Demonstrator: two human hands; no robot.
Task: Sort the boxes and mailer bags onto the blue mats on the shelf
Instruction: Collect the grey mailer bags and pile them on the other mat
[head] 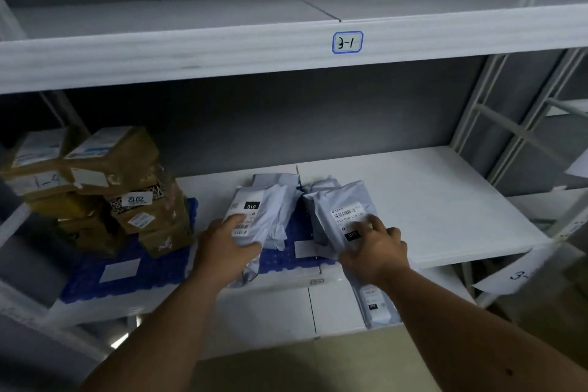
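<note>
a mailer bag [254, 216] is grasped by the left hand [222, 248], another bag [343, 219] by the right hand [372, 251]; both long axes run away from the wrists, over the blue mat [296, 232].

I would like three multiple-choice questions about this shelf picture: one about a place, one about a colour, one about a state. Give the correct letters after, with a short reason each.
1. Where does the stack of cardboard boxes stand?
A. on the left blue mat
B. on the top shelf
C. on the floor

2. What colour are the mailer bags under the hands?
A. yellow
B. pale grey
C. red

3. What is the right hand doing?
A. hanging idle
B. gripping a mailer bag
C. lifting a box

Answers:
1 A, the boxes sit on the mat at the left.
2 B, both bags are pale grey with white labels.
3 B, its fingers curl round the right bag.
</note>
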